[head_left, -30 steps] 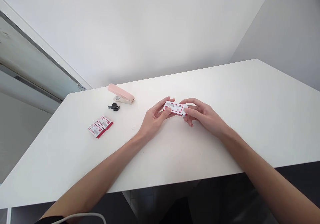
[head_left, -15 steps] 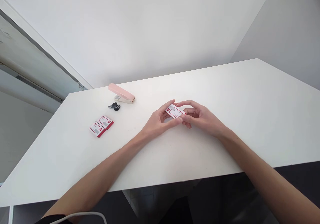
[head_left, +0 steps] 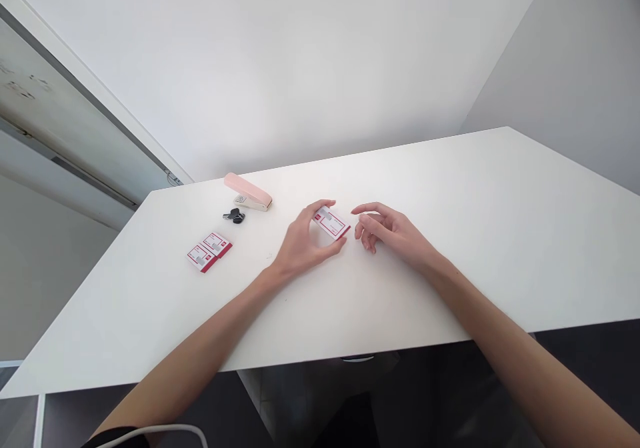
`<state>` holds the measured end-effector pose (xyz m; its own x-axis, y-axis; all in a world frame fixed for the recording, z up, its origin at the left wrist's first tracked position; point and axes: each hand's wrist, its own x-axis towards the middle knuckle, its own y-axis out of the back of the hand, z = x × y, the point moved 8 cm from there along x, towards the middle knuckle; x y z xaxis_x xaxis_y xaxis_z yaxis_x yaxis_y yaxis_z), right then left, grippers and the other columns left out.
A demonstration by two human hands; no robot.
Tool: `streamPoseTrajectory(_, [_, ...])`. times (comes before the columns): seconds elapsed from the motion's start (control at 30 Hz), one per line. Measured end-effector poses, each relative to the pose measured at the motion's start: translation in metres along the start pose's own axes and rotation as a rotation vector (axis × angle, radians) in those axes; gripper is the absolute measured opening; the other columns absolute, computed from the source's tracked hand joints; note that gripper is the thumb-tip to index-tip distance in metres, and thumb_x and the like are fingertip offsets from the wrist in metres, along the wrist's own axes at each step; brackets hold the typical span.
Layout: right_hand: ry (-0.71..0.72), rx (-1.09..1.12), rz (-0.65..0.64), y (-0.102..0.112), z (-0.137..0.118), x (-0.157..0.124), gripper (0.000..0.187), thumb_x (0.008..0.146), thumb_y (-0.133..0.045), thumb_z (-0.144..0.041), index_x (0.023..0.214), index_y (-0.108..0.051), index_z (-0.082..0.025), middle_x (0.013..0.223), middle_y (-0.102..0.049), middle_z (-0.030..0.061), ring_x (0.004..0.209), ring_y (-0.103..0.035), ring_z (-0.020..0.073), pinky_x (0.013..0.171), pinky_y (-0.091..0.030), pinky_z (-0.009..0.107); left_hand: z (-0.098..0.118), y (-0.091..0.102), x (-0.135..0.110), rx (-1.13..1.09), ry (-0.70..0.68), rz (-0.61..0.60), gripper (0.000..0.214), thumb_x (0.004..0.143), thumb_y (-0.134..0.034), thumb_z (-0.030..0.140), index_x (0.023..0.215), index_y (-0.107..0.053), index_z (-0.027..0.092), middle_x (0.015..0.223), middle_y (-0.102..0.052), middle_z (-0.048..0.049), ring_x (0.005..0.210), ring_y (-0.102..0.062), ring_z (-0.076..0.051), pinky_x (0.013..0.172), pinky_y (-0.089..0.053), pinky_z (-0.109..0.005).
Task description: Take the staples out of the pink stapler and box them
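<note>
A small white box with red edges (head_left: 332, 223), likely of staples from its look beside a stapler, is gripped at its two ends by my left hand (head_left: 306, 240). My thumb is at its near side and a finger at its far side. Just to the right, apart from the box, my right hand (head_left: 384, 227) is held with loosely curled fingers, thumb and forefinger separated, nothing in them. Two similar red-and-white boxes (head_left: 202, 257) lie side by side on the left of the table.
The white table (head_left: 450, 261) reaches back to a wall. A pink and cream stapler (head_left: 248, 189) rests near its back left edge. Black-headed keys (head_left: 235, 216) lie in front of the stapler. A white cable (head_left: 165, 428) runs by my left forearm.
My right hand has let go of the small box and drawn apart from it. My left hand has shifted slightly left with the box. The view has moved a little.
</note>
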<state>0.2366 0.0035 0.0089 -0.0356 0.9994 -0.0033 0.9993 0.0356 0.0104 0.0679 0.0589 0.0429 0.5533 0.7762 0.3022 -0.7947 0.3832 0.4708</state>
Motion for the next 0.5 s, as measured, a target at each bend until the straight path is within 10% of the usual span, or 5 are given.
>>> streamPoseTrajectory(0.2, [-0.028,-0.006,0.001,-0.001,-0.002,-0.002,0.045,0.097,-0.066,-0.062,0.120,-0.064,-0.023,0.092,-0.071,0.0033,0.070,-0.062,0.0154,0.067,-0.054,0.033,-0.012,0.059,-0.023,0.390,0.000,0.025,0.067,0.081,-0.080,0.042,0.144,-0.060,0.027,0.142,-0.059,-0.0106,0.135,-0.054,-0.032,0.120,-0.039,-0.046])
streamPoseTrajectory(0.5, [-0.010,-0.015,-0.031,-0.002,0.003,-0.003,0.045,0.096,-0.066,-0.063,0.120,-0.063,-0.024,0.092,-0.072,0.0031,0.070,-0.063,0.0150,0.067,-0.054,0.033,-0.053,0.156,-0.062,0.752,0.419,0.176,0.092,0.085,-0.068,0.064,0.161,-0.039,0.022,0.151,-0.061,-0.0143,0.148,-0.034,-0.044,0.120,-0.029,-0.059])
